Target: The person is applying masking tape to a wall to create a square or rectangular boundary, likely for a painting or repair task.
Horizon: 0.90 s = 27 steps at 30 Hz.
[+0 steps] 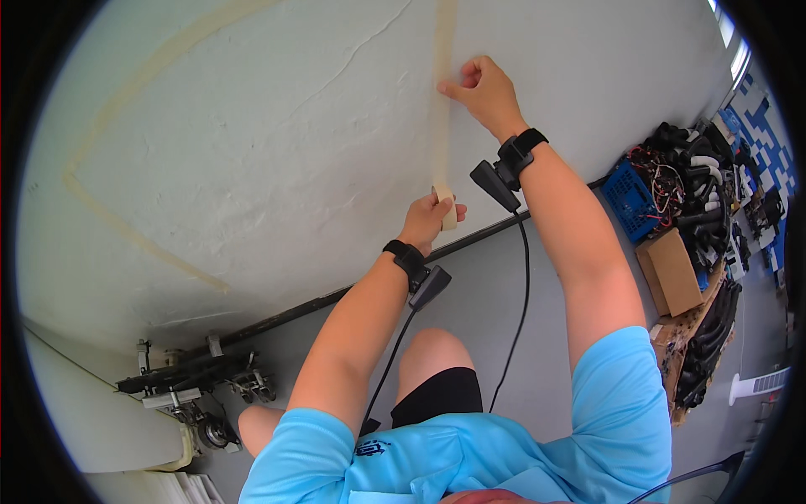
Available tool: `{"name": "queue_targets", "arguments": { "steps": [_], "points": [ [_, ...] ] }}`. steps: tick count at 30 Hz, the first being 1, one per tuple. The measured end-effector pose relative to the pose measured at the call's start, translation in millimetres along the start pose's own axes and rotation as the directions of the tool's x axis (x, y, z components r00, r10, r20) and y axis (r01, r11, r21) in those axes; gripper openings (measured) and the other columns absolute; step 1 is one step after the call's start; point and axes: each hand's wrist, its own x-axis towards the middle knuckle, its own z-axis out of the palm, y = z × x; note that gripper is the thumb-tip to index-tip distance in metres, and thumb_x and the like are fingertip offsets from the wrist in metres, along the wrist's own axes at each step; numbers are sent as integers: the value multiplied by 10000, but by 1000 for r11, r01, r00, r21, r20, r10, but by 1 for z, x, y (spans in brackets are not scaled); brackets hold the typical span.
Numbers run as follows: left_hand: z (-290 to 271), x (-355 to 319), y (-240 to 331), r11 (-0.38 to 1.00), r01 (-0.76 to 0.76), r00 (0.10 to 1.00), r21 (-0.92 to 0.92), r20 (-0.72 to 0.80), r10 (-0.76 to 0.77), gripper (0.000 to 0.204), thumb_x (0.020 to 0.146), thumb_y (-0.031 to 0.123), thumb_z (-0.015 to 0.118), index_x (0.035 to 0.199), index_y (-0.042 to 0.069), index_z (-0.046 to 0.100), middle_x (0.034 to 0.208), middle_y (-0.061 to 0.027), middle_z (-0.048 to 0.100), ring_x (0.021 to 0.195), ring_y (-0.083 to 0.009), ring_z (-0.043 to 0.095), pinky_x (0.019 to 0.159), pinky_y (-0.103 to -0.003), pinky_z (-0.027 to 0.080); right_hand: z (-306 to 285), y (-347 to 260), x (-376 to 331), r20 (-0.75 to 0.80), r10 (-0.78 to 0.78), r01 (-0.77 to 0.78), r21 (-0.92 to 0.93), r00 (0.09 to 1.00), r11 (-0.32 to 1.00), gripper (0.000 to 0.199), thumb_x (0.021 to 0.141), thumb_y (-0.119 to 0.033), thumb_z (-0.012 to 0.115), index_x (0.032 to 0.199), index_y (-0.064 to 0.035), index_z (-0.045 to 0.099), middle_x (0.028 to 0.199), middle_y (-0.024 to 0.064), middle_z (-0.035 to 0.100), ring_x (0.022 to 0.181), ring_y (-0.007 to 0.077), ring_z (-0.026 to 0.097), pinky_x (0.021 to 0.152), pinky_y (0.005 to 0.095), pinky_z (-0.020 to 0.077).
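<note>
My left hand (426, 220) is closed around a roll of beige masking tape (447, 208), low against a white wall (353, 126). From the roll a pale tape strip (442, 109) runs up the wall in a nearly straight line past the top of the view. Higher up, my right hand (489, 94) touches the strip's right edge with its thumb. Its fingers are loosely curled, apart from the thumb, and hold nothing that I can see. Both wrists wear black straps with small devices and cables.
Another tape line (126, 92) bends across the wall at left. A dark baseboard (311, 304) edges the grey floor (470, 294). Wheeled metal gear (197, 382) stands lower left. At right are a blue crate (631, 202) of cables, a cardboard box (669, 273) and black parts (709, 336).
</note>
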Motion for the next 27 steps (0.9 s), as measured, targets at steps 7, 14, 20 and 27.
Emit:
{"name": "queue_targets", "arguments": {
  "steps": [7,14,20,27],
  "points": [
    [-7,13,4,1000,-4,999,22,-46,5,290,863,206,442,1032,-29,468,926,-108,563,856,-194,551,783,-322,422,22,16,-23,-8,103,-103,26,995,994,349,630,-257,713,757,-38,473,664,49,522,588,164,495,548,285,420],
    [-5,21,-1,999,-29,999,-44,-41,27,289,848,185,451,1025,-43,468,916,-121,577,836,-176,553,769,-296,430,38,41,-50,65,177,-174,-46,982,984,315,646,-274,699,695,-30,507,631,40,533,565,145,484,545,271,417],
    [-16,22,-4,997,-39,999,-63,-20,38,307,856,193,447,1049,-45,466,917,-111,574,850,-171,554,781,-298,432,68,78,-71,218,76,-66,-55,973,996,278,633,-275,670,671,-10,598,681,100,596,617,224,562,557,309,435],
    [-6,28,-13,987,-108,994,-120,11,110,251,856,167,435,1002,-30,490,862,-98,593,788,-164,575,740,-281,438,59,84,-77,377,164,-200,59,912,978,246,685,-221,621,671,24,601,567,88,566,488,141,487,475,278,388]
  ]
}}
